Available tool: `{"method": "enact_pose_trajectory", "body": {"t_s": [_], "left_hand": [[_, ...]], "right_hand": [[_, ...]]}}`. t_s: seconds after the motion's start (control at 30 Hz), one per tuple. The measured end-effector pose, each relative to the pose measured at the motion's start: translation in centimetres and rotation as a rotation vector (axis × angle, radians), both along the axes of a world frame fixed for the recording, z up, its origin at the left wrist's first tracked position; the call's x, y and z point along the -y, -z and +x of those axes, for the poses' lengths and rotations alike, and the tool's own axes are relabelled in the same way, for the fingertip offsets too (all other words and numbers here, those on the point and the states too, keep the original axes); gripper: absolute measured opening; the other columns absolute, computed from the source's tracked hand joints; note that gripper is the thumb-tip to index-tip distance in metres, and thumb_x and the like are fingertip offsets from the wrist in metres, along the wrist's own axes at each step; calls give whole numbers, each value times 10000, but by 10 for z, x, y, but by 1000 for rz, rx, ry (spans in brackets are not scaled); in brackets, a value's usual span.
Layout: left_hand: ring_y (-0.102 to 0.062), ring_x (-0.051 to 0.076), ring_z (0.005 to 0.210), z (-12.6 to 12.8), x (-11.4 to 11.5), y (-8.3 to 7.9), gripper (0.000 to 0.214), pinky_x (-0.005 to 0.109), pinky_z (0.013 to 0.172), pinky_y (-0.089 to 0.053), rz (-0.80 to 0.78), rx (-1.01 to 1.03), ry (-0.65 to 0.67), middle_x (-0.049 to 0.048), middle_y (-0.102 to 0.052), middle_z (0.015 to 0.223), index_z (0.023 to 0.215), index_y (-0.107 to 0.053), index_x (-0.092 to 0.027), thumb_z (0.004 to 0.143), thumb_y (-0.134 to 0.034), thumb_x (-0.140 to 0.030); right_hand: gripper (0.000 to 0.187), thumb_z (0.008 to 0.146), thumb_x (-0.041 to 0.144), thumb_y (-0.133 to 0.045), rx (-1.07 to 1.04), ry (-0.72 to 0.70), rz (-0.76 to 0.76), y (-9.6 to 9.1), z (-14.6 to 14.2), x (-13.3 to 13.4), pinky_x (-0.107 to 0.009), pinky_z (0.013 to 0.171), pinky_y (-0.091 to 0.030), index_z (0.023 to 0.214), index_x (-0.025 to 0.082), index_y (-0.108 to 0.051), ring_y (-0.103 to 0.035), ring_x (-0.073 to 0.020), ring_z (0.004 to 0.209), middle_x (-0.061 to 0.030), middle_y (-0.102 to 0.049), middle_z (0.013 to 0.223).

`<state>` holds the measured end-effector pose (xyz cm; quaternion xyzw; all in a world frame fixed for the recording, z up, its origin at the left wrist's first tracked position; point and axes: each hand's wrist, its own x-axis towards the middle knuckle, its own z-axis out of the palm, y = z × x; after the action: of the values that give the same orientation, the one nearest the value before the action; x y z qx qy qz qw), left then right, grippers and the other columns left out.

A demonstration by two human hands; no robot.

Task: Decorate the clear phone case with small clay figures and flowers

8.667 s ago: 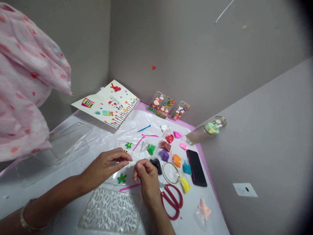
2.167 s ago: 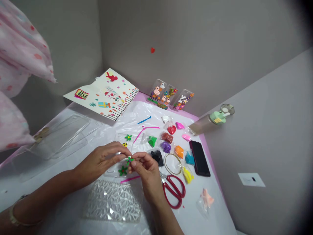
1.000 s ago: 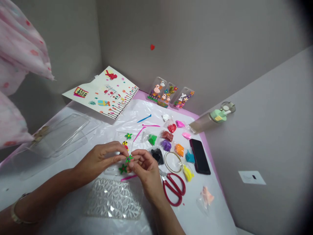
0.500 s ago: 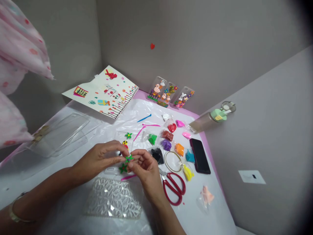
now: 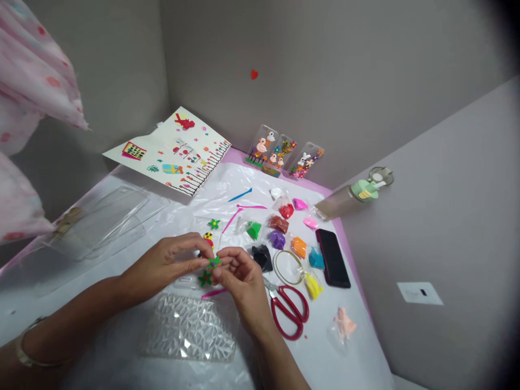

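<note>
A small green clay flower [image 5: 214, 262] with a purple centre is pinched between the fingertips of my left hand [image 5: 182, 255] and my right hand [image 5: 240, 275]. Under my hands lies a clear phone case [image 5: 184, 283], partly covered by them. On it are a green flower with a yellow centre [image 5: 214, 223], another with a red centre [image 5: 205, 278], and a red, yellow and black clay figure [image 5: 208, 241] half hidden by my left fingers. Close to my right wrist are red-handled scissors [image 5: 290, 311]. A clear textured plate [image 5: 190, 327] lies in front of my hands.
Bagged clay lumps, among them a purple one [image 5: 277, 239], lie to the right by a bangle [image 5: 287, 267] and a phone [image 5: 333, 258]. Modelling tools [image 5: 240, 194], decorated cases [image 5: 262, 146], a bottle [image 5: 345, 199] and a drawing [image 5: 174, 154] are farther back.
Both hands keep their pinch on the green flower, which seems slightly turned. The rest of the scene has shifted only a little with the camera.
</note>
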<state>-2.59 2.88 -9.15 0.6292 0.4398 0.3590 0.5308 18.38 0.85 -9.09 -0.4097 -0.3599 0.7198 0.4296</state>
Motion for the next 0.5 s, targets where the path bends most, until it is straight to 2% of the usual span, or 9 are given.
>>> {"method": "enact_pose_trajectory", "body": {"t_s": [0.1, 0.3, 0.5], "left_hand": [[-734, 191, 915, 1, 0, -1, 147, 289, 880, -554, 0, -1, -3, 6, -790, 940, 922, -801, -255, 945, -741, -387], [-740, 187, 907, 2, 1, -5, 155, 290, 883, -554, 7, -17, -8, 4, -795, 927, 914, -803, -254, 943, -741, -393], [-774, 213, 1016, 2, 1, -4, 201, 293, 926, -590, -11, -42, -29, 11, -836, 1032, 1012, -813, -275, 969, -722, -449]], "right_hand": [[423, 775, 424, -997, -11, 6, 9, 1, 0, 0, -218, 712, -545, 1021, 191, -744, -665, -104, 701, 16, -730, 821], [419, 763, 410, -1004, -8, 37, 11, 0, 1, -1, -228, 700, -551, 1008, 195, -740, -656, -109, 681, 13, -730, 821], [393, 755, 397, -1003, 9, 41, 6, -1, 1, -1, -239, 707, -545, 976, 194, -750, -653, -119, 695, 6, -732, 822]]}}
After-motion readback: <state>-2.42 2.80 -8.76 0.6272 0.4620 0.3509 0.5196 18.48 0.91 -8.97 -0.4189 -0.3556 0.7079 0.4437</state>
